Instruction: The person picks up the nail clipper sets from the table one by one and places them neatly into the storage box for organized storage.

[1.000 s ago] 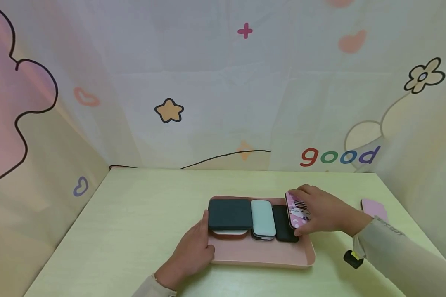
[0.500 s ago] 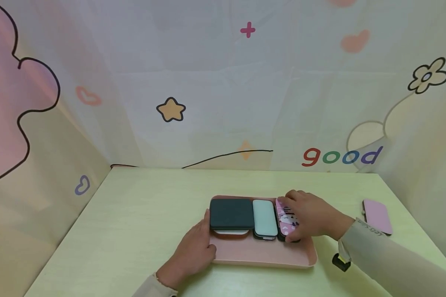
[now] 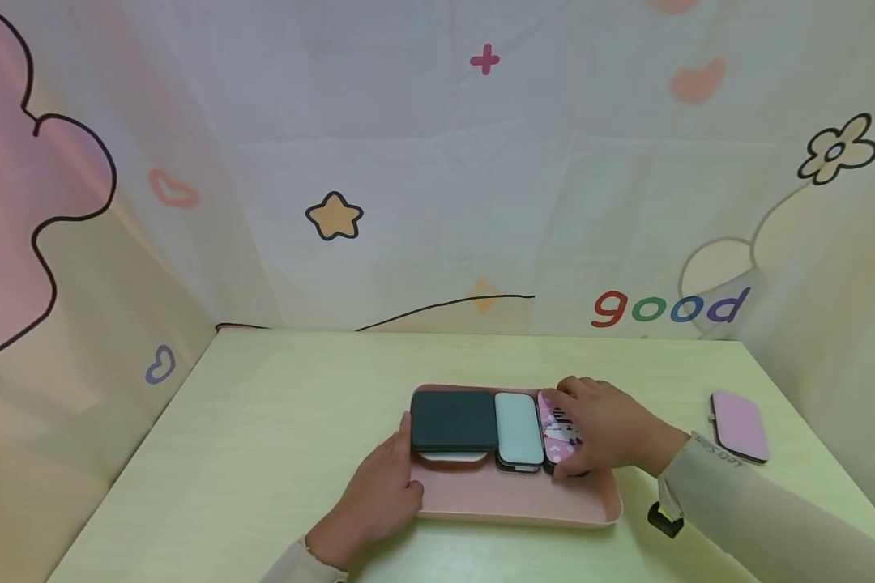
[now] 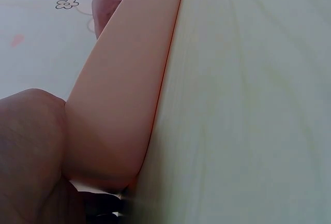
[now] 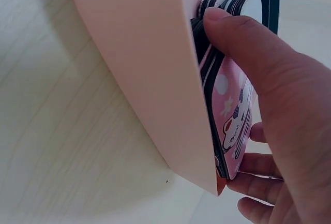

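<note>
The right hand (image 3: 612, 425) grips a pink cartoon-print wallet (image 5: 232, 105) at the right end of the pink tray (image 3: 510, 495). Its thumb is at the near end, fingers at the far end. Beneath that wallet a black one (image 3: 548, 468) barely shows. A mint-green wallet (image 3: 519, 427) lies just left of it, on top of another thin item. Furthest left is a dark green wallet (image 3: 454, 419), above a white-edged item. The left hand (image 3: 379, 490) holds the tray's front left corner, fingers along the left side, thumb at the front wall.
A plain pink wallet (image 3: 740, 427) lies on the pale table (image 3: 277, 429), right of the tray. A printed curtain (image 3: 408, 162) hangs behind and at both sides. The tray's raised wall (image 5: 145, 79) stands beside the right hand.
The right hand has moved left and slightly down with the cartoon wallet, from the tray's right rim to over the black wallet, beside the mint one. The left hand has stayed put.
</note>
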The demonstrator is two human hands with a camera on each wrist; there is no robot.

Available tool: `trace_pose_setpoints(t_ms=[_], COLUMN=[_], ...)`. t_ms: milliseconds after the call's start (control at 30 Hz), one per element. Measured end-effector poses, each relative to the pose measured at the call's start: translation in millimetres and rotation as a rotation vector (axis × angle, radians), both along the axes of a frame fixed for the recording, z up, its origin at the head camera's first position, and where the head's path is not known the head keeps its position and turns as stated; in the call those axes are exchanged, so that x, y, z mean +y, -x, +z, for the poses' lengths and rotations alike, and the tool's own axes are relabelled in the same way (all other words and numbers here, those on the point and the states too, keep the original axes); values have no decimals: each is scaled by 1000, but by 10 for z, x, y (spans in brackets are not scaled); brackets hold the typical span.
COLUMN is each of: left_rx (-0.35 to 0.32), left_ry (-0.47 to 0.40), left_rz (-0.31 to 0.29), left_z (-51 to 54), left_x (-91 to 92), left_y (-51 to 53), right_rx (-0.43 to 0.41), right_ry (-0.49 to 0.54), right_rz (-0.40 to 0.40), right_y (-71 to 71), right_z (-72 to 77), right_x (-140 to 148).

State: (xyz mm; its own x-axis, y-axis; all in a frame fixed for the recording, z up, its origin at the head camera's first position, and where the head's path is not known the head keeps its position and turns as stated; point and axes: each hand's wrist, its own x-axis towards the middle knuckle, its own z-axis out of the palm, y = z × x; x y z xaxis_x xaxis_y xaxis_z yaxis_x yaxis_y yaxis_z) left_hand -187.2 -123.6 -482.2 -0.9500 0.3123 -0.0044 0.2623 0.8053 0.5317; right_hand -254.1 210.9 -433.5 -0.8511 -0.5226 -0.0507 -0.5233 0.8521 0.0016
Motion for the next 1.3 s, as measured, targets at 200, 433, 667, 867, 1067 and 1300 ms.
trace_pose_setpoints(t_ms=[200,433,667,867,1067,1300], left_rx=[-4,5,-5,-8,-11,-22], left_ry=[2,7,-5,-3,-6,-8], left_rz=[4,4,3,4,8,9], left_z=[-16,-17,4,16,22,10], left_x=[-3,-12,-7,-2,-3,-4], left_y=[4,4,-10,-15,-16,-19], right_rx=[28,22,19,14,38,24], right_ry=[1,4,-6,-1,16,17], right_rz=[23,21,11,5,30,25], right_y=[-23,-42,-41,-43,-42,-58], right_z=[-5,0,-25,-34,-52,-39], right_x=[-1,-14,-15,-10,7,-4])
